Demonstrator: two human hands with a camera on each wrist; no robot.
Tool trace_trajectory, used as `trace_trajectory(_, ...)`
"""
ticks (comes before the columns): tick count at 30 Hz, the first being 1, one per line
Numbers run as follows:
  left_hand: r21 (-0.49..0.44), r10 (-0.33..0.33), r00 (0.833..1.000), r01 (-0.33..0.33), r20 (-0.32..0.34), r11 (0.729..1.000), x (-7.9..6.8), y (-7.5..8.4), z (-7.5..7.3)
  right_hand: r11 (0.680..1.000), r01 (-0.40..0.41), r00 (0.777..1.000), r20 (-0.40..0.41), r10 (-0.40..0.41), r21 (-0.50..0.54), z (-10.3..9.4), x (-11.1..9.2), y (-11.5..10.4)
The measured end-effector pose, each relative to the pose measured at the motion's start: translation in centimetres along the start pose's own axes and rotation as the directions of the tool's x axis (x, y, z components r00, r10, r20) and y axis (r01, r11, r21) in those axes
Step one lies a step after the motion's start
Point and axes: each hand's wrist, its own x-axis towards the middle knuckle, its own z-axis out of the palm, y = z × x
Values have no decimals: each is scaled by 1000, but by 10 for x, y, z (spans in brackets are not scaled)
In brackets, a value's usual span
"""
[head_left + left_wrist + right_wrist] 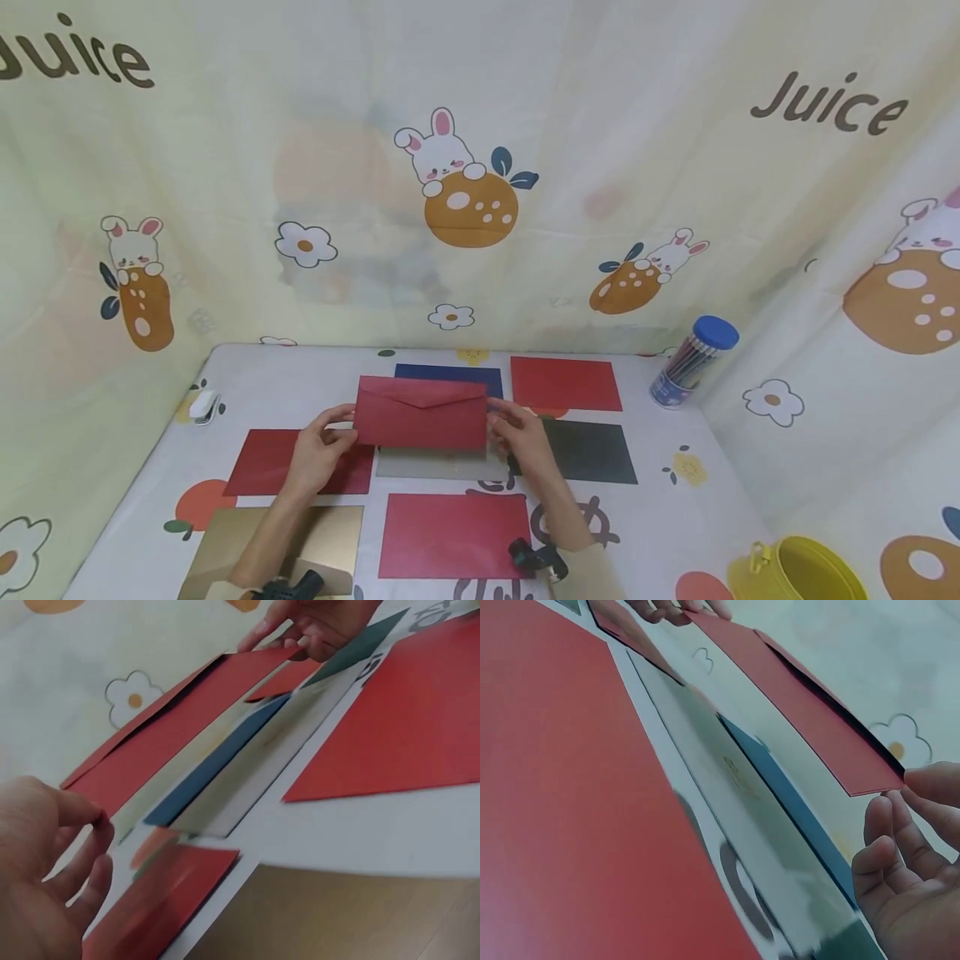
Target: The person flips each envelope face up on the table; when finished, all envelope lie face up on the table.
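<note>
A red envelope (420,425) is held up in the air between both hands, its pointed flap side toward the head camera. At its left edge my left hand (318,450) pinches it between thumb and fingers. My right hand (525,437) pinches the opposite short edge, as the right wrist view shows with its fingertips (889,799) at the corner. Below the envelope lie a pale grey envelope (442,465) and a blue envelope (450,370), both partly hidden by it. In both wrist views the flap stands slightly away from the body of the envelope.
Around lie a dark red envelope (258,462), a gold one (330,533), a pinkish-red one (450,537), a dark green one (588,450) and a bright red one (566,383). A white stapler (203,406), a pencil jar (690,362) and a yellow bucket (795,571) stand near the edges.
</note>
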Motion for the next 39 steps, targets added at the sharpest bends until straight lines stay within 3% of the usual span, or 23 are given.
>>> trace_trajectory(5, 173, 20, 993, 1, -117, 985, 3, -7, -15, 999, 2, 998, 59, 1, -50, 19, 12, -3)
trace_trajectory(11, 303, 37, 961, 50, -274, 952, 9, -11, -36, 995, 55, 985, 169, -40, -86, 45, 31, -8)
trace_trajectory(15, 313, 36, 941, 75, -336, 947, 15, -12, -48, 994, 50, 975, 220, -27, -98, 62, 40, -10)
trace_trajectory(21, 302, 29, 914, 104, -404, 948, 28, -15, -63, 998, -42, 971, 235, 51, -43, 84, 51, -4)
trace_trajectory(30, 300, 6, 873, 161, -487, 940, 33, -20, -75, 995, -104, 961, 258, 100, 2, 110, 59, -2)
trace_trajectory(39, 320, 0, 854, 195, -520, 927, 33, -24, -79, 990, -139, 954, 266, 136, -7, 120, 63, -2)
